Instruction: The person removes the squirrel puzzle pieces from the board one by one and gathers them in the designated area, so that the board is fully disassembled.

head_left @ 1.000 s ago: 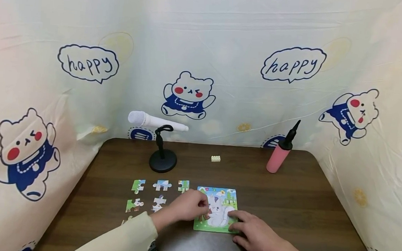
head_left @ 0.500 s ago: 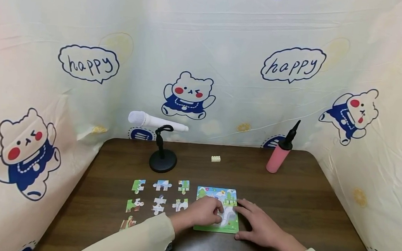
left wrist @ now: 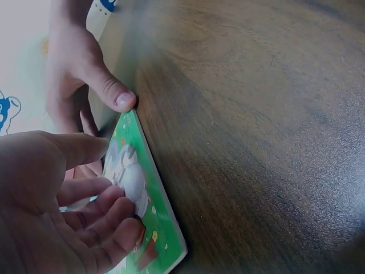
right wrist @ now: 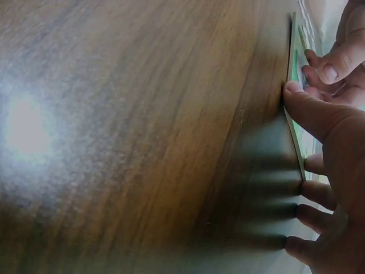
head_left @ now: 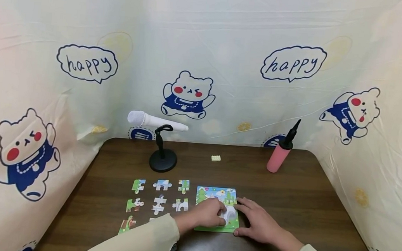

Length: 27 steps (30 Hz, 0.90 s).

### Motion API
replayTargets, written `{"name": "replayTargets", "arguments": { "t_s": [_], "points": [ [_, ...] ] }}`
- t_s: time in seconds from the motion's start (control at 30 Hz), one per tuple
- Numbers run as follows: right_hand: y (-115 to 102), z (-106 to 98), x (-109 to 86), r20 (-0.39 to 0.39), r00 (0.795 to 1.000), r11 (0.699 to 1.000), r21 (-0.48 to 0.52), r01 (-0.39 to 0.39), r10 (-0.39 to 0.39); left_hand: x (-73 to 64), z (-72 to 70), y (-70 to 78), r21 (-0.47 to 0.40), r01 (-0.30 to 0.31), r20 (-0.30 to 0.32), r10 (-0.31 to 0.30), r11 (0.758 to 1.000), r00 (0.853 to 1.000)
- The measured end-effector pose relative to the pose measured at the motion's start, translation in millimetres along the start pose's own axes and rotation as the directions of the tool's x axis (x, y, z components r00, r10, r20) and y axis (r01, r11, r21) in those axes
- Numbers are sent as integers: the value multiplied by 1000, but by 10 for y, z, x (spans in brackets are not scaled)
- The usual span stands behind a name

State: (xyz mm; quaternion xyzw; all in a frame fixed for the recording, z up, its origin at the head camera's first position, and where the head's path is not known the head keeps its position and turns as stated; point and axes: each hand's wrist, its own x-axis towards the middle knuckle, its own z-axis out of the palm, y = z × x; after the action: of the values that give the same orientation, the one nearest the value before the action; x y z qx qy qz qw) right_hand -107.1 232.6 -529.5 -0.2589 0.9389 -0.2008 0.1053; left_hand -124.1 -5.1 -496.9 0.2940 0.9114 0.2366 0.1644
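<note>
In the head view a square puzzle board (head_left: 230,197), green with a cartoon squirrel picture, lies flat on the table. My left hand (head_left: 206,212) is over its middle, partly hiding the picture. In the left wrist view the fingers of this hand (left wrist: 40,194) bend loosely against the board (left wrist: 153,197), and the thumb stands apart from them; I see nothing pinched between. My right hand (head_left: 260,223) lies at the board's right side. The right wrist view shows its thumb (right wrist: 311,108) touching the edge and its fingers spread along the side.
Several loose jigsaw pieces (head_left: 159,205) lie in rows left of the board, some partly under the left sleeve (head_left: 144,238). Behind them stands a white microphone (head_left: 157,121) on a black stand (head_left: 162,161). A cream toy brick (head_left: 215,158) and a pink pump (head_left: 278,159) are farther back.
My left hand has moved right across the board, uncovering more loose pieces. The right fingers have gone from the board's surface to its right edge. In the last half second little has moved.
</note>
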Motion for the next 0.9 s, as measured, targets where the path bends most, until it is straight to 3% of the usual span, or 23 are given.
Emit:
{"name": "replayTargets", "arguments": {
  "t_s": [0.3,0.57,0.9],
  "points": [
    [-62,-51,29,37,999,1000,14,-13,12,65,60,-28,29,-6,25,5,1000,1000],
    [-52,-42,56,33,999,1000,-18,-25,25,78,77,-36,14,-2,-7,3,1000,1000],
    [-59,-52,53,47,998,999,-10,-35,35,97,85,-23,-176,29,-73,-43,984,996]
  ]
}}
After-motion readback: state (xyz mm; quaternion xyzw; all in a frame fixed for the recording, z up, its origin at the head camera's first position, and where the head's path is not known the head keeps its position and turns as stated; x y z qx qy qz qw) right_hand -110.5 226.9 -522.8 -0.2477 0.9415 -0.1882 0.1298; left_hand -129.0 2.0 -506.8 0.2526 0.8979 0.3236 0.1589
